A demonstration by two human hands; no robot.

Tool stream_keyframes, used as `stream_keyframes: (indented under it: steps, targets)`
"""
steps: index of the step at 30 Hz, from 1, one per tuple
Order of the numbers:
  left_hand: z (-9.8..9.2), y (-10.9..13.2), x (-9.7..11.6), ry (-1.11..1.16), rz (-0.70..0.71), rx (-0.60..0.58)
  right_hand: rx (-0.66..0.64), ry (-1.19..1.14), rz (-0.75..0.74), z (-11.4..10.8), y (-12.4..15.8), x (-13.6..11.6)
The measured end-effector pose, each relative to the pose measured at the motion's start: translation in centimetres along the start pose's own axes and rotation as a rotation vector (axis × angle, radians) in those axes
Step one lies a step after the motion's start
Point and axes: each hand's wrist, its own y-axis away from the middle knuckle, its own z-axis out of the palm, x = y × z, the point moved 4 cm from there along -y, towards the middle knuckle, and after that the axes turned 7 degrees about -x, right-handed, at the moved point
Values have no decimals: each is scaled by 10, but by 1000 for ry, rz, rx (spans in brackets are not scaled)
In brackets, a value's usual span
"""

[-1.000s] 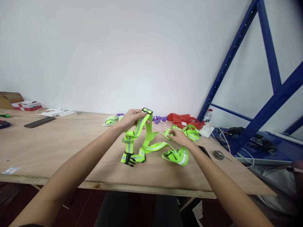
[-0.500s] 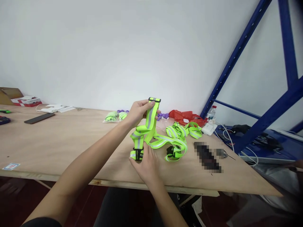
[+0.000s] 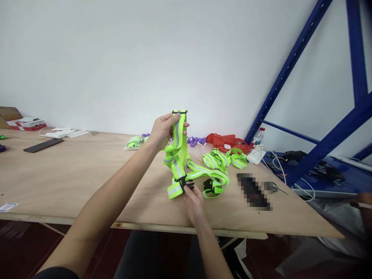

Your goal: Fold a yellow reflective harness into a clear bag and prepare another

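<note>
My left hand (image 3: pixel 163 130) is raised above the table and pinches a neon-yellow reflective strap (image 3: pixel 178 133) just below a black slider (image 3: pixel 179 112). The strap hangs down in folds with a grey stripe along it. Lower down, my right hand (image 3: pixel 194 203) grips a black side-release buckle (image 3: pixel 183 183) on the same strap, its prongs pointing right. More of this strapping (image 3: pixel 203 169) runs right along the table to another black buckle piece (image 3: pixel 208 186). Behind it lies a further bundle of reflective straps (image 3: pixel 216 161).
A bagged strap (image 3: pixel 134 142), purple items (image 3: pixel 196 141) and a red plastic bag (image 3: pixel 228 142) lie along the wall. On the right are a bottle (image 3: pixel 258 135), a white adapter (image 3: pixel 255 156) and a blue rack (image 3: pixel 287 73). A dark flat object (image 3: pixel 43 145) lies left.
My left hand has moved slightly left and up with the strap. My right hand has shifted right, turning the buckle so its prongs now show.
</note>
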Motion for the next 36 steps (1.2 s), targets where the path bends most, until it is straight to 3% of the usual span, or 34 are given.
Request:
stream_keyframes:
  steps: [3,7,12,17,24,27,32,36]
  targets:
    - [-2,-1,-2,28,-11,21,21,-276,35,-3,3,-8]
    - [-6,-3,-4,60,-18,56,28,-291,31,-10,5,-20]
    - [-12,-5,-5,53,-11,101,204,80,-60,-26,10,-29]
    - [-21,-8,0,60,20,157,240,496,-210,-32,17,-49]
    - [-20,-10,7,20,23,127,-13,1065,-102,-8,28,-70]
    - [-16,-12,10,20,20,97,-48,1236,-166,-2,27,-73]
    - [-14,-13,14,15,-1,103,-87,1162,-350,-6,21,-75]
    - [-16,-14,13,46,-15,72,-70,831,-267,-18,18,-72]
